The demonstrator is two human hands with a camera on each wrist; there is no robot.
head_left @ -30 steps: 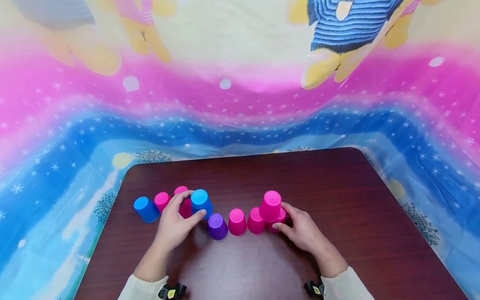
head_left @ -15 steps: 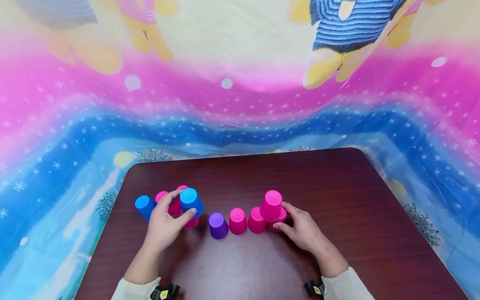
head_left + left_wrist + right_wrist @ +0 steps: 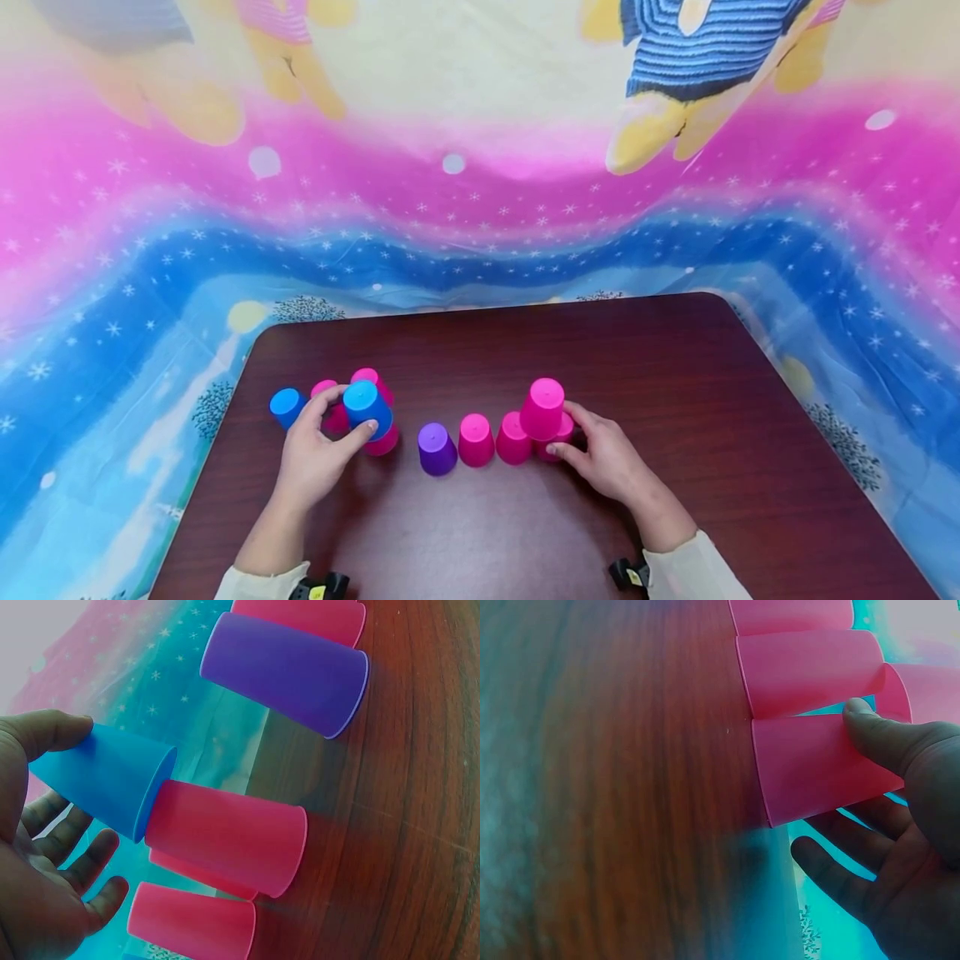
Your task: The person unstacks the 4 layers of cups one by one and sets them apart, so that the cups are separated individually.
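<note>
My left hand (image 3: 311, 458) pinches an upside-down blue cup (image 3: 366, 404) between thumb and fingers. A pink cup (image 3: 225, 836) stands just beneath it; in the left wrist view the blue rim overlaps that cup's top, off to one side. On the right, my right hand (image 3: 611, 462) has its thumb and fingers round a lower pink cup (image 3: 817, 769) standing upside down. Another pink cup (image 3: 542, 408) sits above, bridging the held one and the neighbouring pink cup (image 3: 512, 440). Left of these, in the same row, stand a pink cup (image 3: 476, 442) and a purple cup (image 3: 437, 450).
Behind my left hand are a blue cup (image 3: 287, 407) and two pink cups, one partly covered by the fingers and one further back (image 3: 372, 383). The dark wooden table (image 3: 720, 400) ends at a printed cloth backdrop (image 3: 480, 200).
My left hand has carried the blue cup leftward, away from the purple cup, to over a pink cup. My right hand and the stacked pink cups have stayed in place.
</note>
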